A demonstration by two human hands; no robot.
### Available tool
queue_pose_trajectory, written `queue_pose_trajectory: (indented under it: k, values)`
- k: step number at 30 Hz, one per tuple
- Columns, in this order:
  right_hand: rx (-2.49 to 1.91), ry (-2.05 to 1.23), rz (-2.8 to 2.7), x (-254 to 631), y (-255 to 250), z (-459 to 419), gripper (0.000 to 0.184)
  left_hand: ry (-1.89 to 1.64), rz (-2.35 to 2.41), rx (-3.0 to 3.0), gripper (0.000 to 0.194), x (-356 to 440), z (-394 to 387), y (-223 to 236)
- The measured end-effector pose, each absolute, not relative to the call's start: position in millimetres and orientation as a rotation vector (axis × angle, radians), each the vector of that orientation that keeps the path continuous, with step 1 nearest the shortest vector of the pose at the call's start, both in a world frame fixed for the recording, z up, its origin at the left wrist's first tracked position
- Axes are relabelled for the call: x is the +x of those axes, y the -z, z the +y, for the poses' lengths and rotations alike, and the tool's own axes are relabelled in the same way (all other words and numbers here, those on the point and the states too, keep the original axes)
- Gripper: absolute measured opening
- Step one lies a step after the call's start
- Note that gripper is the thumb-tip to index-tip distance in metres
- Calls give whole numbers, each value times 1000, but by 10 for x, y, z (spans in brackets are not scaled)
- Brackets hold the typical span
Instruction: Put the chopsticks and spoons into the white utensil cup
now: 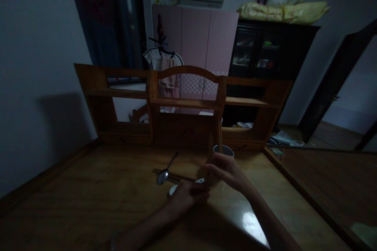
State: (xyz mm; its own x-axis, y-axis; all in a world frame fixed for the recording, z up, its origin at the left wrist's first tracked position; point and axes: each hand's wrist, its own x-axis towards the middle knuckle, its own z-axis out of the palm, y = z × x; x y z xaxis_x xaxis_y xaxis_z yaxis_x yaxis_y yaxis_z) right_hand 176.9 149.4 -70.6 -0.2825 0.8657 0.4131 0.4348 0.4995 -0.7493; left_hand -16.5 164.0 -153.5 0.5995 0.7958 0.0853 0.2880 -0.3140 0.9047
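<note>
Upright over the desk stand wooden chopsticks (pixel 211 147), held in both hands. My left hand (pixel 188 194) is closed round their lower end, and the fingers of my right hand (pixel 225 168) pinch them higher up. How many sticks are in the grip I cannot tell. Just behind my right hand is a light cup (pixel 229 151) with more chopsticks (pixel 220 135) standing in it. To the left, a metal spoon (pixel 162 177) lies across other chopsticks (pixel 176 175) on the desk. A white spoon (pixel 172 190) is partly hidden behind my left hand.
The wooden desk (pixel 88 196) has a shelf unit (pixel 188 104) along its back edge. A wall (pixel 35 86) bounds the left side. Beyond are a pink wardrobe (pixel 194 39), a dark cabinet (pixel 271 55) and hanging clothes (pixel 167 70). The room is dim.
</note>
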Motion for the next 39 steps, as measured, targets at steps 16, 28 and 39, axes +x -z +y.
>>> queue_pose_trajectory:
  k: [16,28,39]
  values:
    - [-1350,-403,-1554,2988,-170,2133,39,-642,652,1890,70,-183,1632,1626]
    - [-1343,-948,-1668,2915,218,2414,36,-655,699,2032,26,-181,1546,1477]
    - [-1385,-1078,-1654,2936,360,2558,43,-672,616,2030,29,-172,1535,1508]
